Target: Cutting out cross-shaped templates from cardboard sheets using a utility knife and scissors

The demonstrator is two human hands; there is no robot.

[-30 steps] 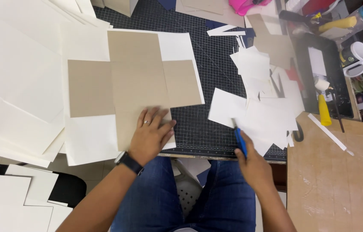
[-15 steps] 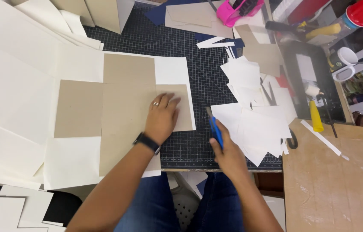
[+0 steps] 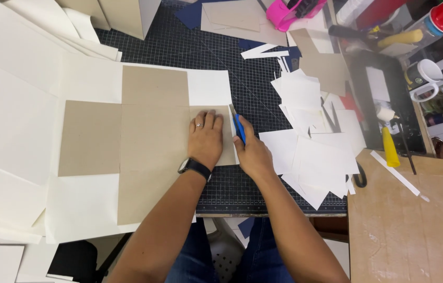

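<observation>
A cross-shaped piece of brown cardboard (image 3: pixel 148 136) lies on a cream paper sheet (image 3: pixel 208 86) on the dark gridded cutting mat (image 3: pixel 263 84). My left hand (image 3: pixel 205 139) presses flat on the right arm of the cardboard, fingers spread; a watch is on that wrist. My right hand (image 3: pixel 250 149) grips a blue utility knife (image 3: pixel 238 126), with its blade at the right edge of the paper, right next to the left fingertips.
A heap of white paper offcuts (image 3: pixel 310 136) lies right of the knife. Large cream sheets (image 3: pixel 12 105) cover the left. A pink tape dispenser (image 3: pixel 289 8), a black tray (image 3: pixel 384 89), a yellow-handled tool (image 3: pixel 390 147) and a wooden board (image 3: pixel 415 220) are on the right.
My right hand carried the blue knife left from the offcut heap to the paper's right edge. My left hand slid up and right onto the cardboard's right arm.
</observation>
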